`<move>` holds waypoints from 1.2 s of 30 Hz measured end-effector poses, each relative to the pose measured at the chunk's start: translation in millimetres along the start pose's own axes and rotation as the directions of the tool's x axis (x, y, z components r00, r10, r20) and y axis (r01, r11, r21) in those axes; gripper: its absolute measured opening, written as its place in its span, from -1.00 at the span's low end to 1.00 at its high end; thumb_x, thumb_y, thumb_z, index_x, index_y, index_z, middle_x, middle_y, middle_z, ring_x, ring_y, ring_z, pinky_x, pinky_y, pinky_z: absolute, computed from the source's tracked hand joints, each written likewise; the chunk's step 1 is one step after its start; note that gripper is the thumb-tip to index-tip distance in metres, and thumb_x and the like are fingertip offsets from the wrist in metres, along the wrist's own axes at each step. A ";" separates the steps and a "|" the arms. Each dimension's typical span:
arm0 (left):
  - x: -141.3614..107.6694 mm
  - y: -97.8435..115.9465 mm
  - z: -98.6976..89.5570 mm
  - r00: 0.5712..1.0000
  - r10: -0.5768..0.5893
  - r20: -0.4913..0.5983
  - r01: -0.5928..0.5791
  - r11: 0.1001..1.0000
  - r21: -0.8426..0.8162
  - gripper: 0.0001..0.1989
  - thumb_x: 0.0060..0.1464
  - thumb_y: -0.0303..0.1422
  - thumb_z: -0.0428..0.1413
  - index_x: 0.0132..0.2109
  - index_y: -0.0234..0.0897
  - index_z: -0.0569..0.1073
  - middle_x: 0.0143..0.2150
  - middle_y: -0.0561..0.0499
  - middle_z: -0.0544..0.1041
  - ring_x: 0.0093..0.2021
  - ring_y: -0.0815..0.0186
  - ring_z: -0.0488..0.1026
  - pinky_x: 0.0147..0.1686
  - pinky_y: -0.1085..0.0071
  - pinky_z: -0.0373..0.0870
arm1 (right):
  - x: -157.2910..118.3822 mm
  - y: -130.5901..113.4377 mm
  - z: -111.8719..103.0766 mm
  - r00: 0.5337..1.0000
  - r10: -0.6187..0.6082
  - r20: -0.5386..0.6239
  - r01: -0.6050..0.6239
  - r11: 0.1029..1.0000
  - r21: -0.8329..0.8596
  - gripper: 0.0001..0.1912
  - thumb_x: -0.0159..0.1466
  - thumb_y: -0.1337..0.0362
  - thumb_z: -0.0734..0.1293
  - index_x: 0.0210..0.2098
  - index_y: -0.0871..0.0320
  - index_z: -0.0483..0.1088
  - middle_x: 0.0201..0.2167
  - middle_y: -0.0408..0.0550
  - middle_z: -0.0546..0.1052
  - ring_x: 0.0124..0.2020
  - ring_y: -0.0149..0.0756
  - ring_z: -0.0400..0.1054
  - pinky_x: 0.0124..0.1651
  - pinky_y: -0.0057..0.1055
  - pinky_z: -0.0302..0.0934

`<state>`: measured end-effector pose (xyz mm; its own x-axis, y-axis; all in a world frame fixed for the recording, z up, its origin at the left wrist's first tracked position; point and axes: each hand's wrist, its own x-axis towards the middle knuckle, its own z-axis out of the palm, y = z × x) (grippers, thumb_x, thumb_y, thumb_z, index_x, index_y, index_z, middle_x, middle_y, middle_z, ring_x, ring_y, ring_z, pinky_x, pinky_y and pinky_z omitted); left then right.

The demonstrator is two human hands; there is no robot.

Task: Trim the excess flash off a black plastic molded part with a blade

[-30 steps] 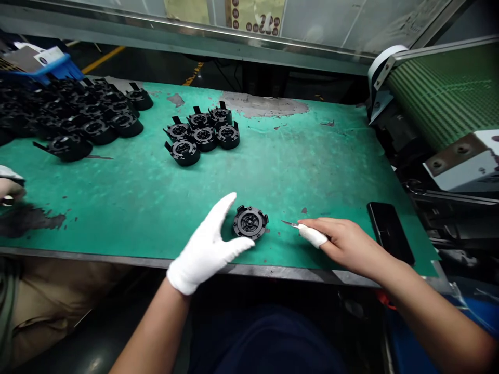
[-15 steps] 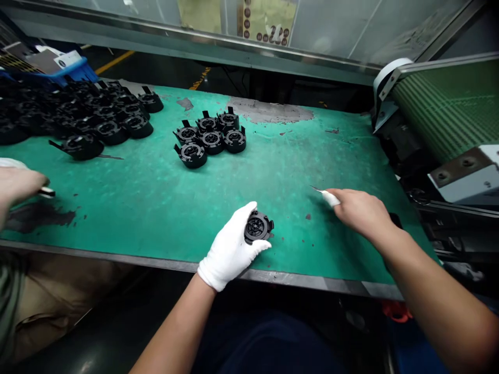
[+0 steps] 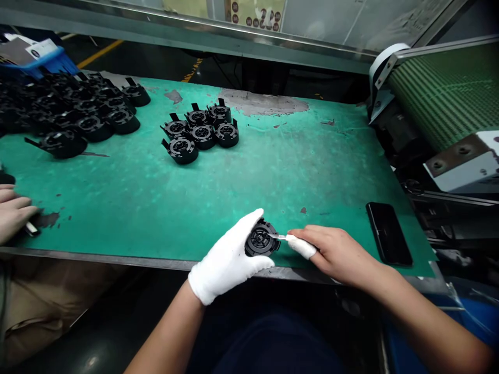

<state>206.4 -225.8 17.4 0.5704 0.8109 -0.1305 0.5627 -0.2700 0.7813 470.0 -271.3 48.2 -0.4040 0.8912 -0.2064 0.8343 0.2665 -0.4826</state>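
In a white glove, my left hand (image 3: 232, 257) grips a round black part (image 3: 260, 238) near the table's front edge, thumb and fingers around its left side. My right hand (image 3: 327, 249) is bare apart from a white covering on one finger. It pinches a thin metal blade (image 3: 277, 237), whose tip lies over the face of the black part. Several black round parts (image 3: 182, 150) with upright tabs stand grouped on the green table (image 3: 273, 171) beyond my left hand.
A large cluster of black parts (image 3: 91, 126) and a blue bin (image 3: 64, 61) are at the left. Another person's hand (image 3: 13, 213) holds a small tool at the left edge. A black phone (image 3: 389, 234) lies at the right, near a green conveyor (image 3: 456, 88).
My right hand has moved left and toward me, bringing the blade to the black part. The phone has come into full view. The other person's hand has shifted lower.
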 end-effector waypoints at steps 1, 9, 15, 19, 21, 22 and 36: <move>0.3 0.4 3.7 1.000 -0.005 -0.025 0.005 1.000 -0.004 -0.02 -0.01 -0.17 0.34 0.44 -0.09 0.00 0.46 -0.07 0.14 0.43 0.10 0.14 0.40 0.11 0.13 | 1.7 1.9 -0.1 1.000 -0.002 0.005 0.002 1.000 -0.014 -0.65 0.45 0.26 0.16 0.16 0.01 0.40 -0.14 -0.09 0.59 -0.16 -0.22 0.48 -0.15 -0.31 0.27; 1.1 -0.6 13.7 0.995 0.035 -0.094 -0.036 0.999 -0.013 -0.11 0.04 -0.19 0.31 0.41 -0.15 0.06 0.43 -0.09 0.20 0.41 0.13 0.18 0.39 0.14 0.17 | 7.8 4.6 3.3 0.999 0.003 0.042 0.000 0.997 -0.072 -0.63 0.43 0.28 0.15 0.17 0.01 0.40 -0.14 -0.09 0.58 -0.17 -0.20 0.49 -0.17 -0.32 0.28; 1.2 -0.5 13.8 0.992 0.064 -0.113 -0.064 0.998 0.000 -0.14 0.06 -0.21 0.29 0.41 -0.19 0.07 0.42 -0.13 0.22 0.39 0.11 0.21 0.38 0.12 0.19 | 5.9 2.1 5.5 0.999 0.013 0.045 -0.009 0.996 -0.085 -0.61 0.44 0.25 0.13 0.16 0.04 0.41 -0.13 -0.05 0.59 -0.15 -0.18 0.50 -0.15 -0.29 0.31; 1.6 -1.0 15.1 0.990 0.072 -0.122 -0.073 0.997 0.003 -0.15 0.06 -0.21 0.29 0.40 -0.18 0.08 0.42 -0.13 0.22 0.39 0.09 0.21 0.37 0.11 0.19 | 4.4 2.1 7.7 0.999 0.028 0.038 -0.024 0.994 -0.103 -0.60 0.41 0.30 0.15 0.18 0.02 0.40 -0.13 -0.06 0.59 -0.14 -0.18 0.50 -0.14 -0.30 0.31; 1.6 -1.0 15.2 0.989 0.077 -0.127 -0.077 0.997 0.002 -0.15 0.06 -0.21 0.28 0.40 -0.18 0.09 0.42 -0.14 0.22 0.39 0.08 0.21 0.37 0.09 0.20 | 3.7 2.3 8.4 0.999 0.034 0.042 -0.029 0.993 -0.114 -0.58 0.40 0.32 0.16 0.19 0.01 0.39 -0.12 -0.07 0.58 -0.14 -0.19 0.50 -0.14 -0.31 0.31; 1.5 -0.9 15.2 0.988 0.079 -0.129 -0.079 0.997 0.001 -0.16 0.06 -0.22 0.28 0.40 -0.17 0.09 0.41 -0.14 0.23 0.39 0.08 0.22 0.36 0.09 0.20 | 3.4 2.3 8.5 0.998 0.037 0.046 -0.031 0.992 -0.120 -0.58 0.40 0.32 0.16 0.20 0.00 0.39 -0.12 -0.07 0.58 -0.14 -0.19 0.50 -0.14 -0.31 0.31; 6.3 1.7 31.2 0.945 0.105 -0.311 -0.099 0.994 0.038 -0.32 0.08 -0.28 0.21 0.32 -0.20 0.21 0.29 -0.13 0.39 0.27 0.09 0.38 0.30 0.09 0.31 | -0.7 -16.6 8.1 0.991 0.136 0.006 -0.129 0.952 -0.277 -0.53 0.34 0.38 0.18 0.20 -0.02 0.39 -0.19 -0.07 0.58 -0.26 -0.19 0.50 -0.35 -0.37 0.19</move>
<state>229.6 -237.3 -1.1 0.4121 0.8989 0.1488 0.5260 -0.3680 0.7668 453.5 -279.4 49.5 -0.2893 0.9169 -0.2748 0.9503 0.2408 -0.1972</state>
